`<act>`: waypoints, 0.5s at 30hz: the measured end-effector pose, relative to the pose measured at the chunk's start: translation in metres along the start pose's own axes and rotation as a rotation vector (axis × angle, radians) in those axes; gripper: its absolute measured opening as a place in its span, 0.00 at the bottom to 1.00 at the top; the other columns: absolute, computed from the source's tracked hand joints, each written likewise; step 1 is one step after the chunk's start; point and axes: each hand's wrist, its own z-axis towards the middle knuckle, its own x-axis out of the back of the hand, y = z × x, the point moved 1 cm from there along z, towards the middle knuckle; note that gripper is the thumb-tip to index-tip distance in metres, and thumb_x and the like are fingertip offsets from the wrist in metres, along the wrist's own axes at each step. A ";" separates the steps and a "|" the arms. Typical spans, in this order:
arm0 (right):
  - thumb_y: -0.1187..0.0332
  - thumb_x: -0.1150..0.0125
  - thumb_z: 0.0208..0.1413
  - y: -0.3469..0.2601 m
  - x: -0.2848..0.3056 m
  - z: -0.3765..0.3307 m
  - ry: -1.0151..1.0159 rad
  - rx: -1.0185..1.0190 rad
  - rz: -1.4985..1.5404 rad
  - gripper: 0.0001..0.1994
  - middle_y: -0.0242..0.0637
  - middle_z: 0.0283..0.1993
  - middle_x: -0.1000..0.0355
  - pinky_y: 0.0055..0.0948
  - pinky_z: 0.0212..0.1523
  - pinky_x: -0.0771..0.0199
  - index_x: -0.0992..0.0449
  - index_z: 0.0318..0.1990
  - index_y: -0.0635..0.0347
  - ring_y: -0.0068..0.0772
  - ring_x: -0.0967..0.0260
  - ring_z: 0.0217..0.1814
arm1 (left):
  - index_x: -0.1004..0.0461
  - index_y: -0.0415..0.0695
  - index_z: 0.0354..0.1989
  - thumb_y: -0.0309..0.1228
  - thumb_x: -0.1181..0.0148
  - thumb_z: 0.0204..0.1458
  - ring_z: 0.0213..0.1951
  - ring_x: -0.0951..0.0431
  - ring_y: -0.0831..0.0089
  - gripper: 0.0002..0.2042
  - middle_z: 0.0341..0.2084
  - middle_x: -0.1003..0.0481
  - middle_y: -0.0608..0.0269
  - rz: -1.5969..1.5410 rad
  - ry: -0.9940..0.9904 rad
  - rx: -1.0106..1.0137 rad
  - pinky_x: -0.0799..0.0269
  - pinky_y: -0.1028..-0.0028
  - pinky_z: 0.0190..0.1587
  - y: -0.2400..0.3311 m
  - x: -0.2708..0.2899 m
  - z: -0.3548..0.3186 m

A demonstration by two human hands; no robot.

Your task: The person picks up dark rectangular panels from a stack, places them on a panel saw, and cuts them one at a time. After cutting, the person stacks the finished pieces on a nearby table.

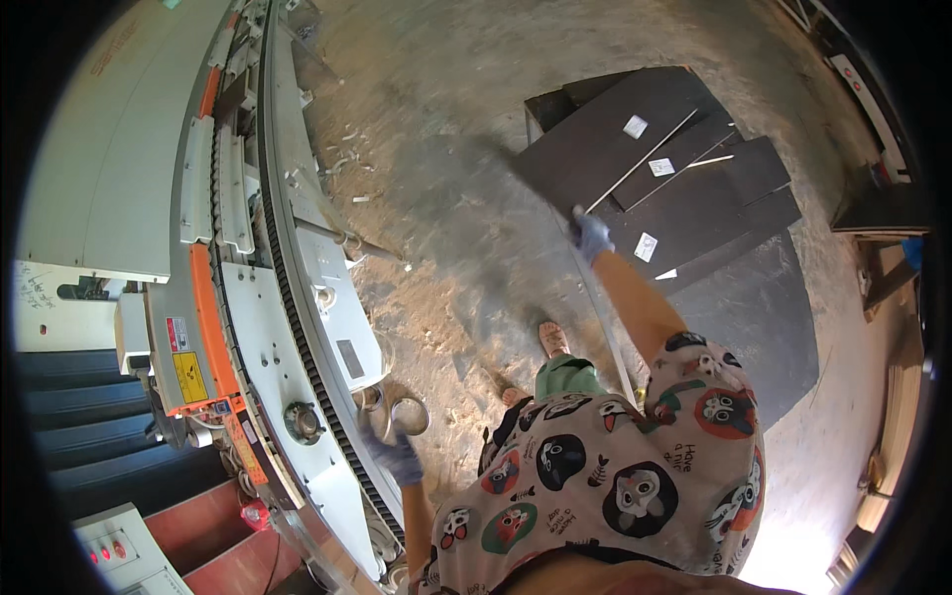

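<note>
Head view: whether right grip (593, 238) holds dark panel (595, 139) is unclear.

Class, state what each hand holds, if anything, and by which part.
The right hand seems to grip the top dark panel by its near corner; the left hand appears empty.

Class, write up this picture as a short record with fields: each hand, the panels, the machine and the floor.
Right hand: gloved, at the left edge of the panel pile; exact grip unclear
Left hand: gloved, open, slightly blurred, beside the machine; nothing seen in it
Panels: dark, flat, overlapping, some with white labels
Machine: long, pale, with an orange strip, on the left
Floor: dusty, scattered with pale scraps
</note>
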 end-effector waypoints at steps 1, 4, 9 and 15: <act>0.56 0.41 0.51 0.014 -0.006 -0.040 0.012 -0.035 -0.106 0.12 0.30 0.30 0.31 0.27 0.27 0.32 0.28 0.30 0.54 0.22 0.37 0.26 | 0.43 0.38 0.59 0.33 0.43 0.51 0.57 0.39 0.62 0.27 0.57 0.41 0.55 -0.197 -0.084 0.145 0.45 0.65 0.60 0.011 -0.023 -0.003; 0.57 0.41 0.52 0.000 -0.006 -0.196 -0.246 -0.180 0.133 0.12 0.28 0.24 0.37 0.28 0.21 0.40 0.32 0.26 0.53 0.23 0.40 0.24 | 0.47 0.42 0.61 0.30 0.42 0.49 0.56 0.39 0.65 0.31 0.56 0.40 0.58 -0.827 -0.388 0.391 0.44 0.67 0.58 0.024 -0.096 0.000; 0.65 0.38 0.50 0.044 0.006 -0.335 -0.804 -0.312 0.190 0.16 0.29 0.33 0.32 0.25 0.32 0.29 0.32 0.44 0.58 0.25 0.33 0.32 | 0.39 0.41 0.56 0.30 0.40 0.48 0.47 0.30 0.69 0.25 0.48 0.32 0.59 -1.206 -0.652 0.702 0.31 0.70 0.46 0.102 -0.152 0.012; 0.60 0.37 0.45 0.015 -0.008 -0.313 -0.782 -0.402 0.463 0.17 0.28 0.43 0.29 0.31 0.41 0.30 0.29 0.44 0.49 0.28 0.32 0.44 | 0.31 0.39 0.48 0.27 0.37 0.45 0.40 0.25 0.71 0.20 0.39 0.26 0.61 -1.322 -0.356 0.725 0.28 0.72 0.43 0.066 -0.059 -0.020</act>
